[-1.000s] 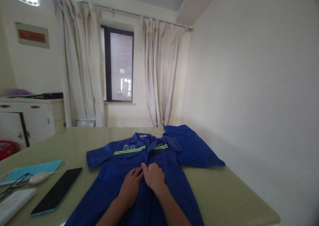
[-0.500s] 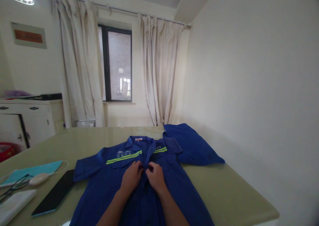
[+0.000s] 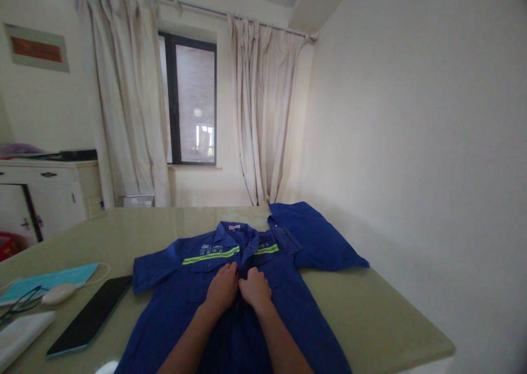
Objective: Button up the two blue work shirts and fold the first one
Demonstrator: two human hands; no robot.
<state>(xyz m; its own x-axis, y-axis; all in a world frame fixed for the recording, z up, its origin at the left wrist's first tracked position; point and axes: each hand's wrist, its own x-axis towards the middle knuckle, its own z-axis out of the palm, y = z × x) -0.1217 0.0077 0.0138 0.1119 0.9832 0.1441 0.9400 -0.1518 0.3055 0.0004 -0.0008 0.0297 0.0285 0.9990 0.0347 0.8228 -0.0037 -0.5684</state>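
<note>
A dark blue short-sleeved work shirt [image 3: 168, 313] with a yellow-green reflective stripe lies front up on the table, collar pointing away from me. At its front opening, just below the stripe, my left hand [image 3: 223, 287] pinches the fabric edge with curled fingers. Close beside it, almost touching, my right hand [image 3: 255, 289] grips the other side of the opening. My fingertips and any button between them are hidden. Another folded blue garment [image 3: 317, 236] lies behind the shirt's right side.
On the left of the green-topped table [image 3: 382, 319] lie a black phone [image 3: 90, 316], a light blue face mask [image 3: 49, 282], glasses [image 3: 24, 302], a pale computer mouse [image 3: 59, 294] and a white flat object [image 3: 24, 335]. A wall rises along the right side.
Both hands have drawn closer together at the shirt opening, the right hand turning more knuckles-up. The shirt's collar and left sleeve have shifted slightly right. The camera view has moved a little.
</note>
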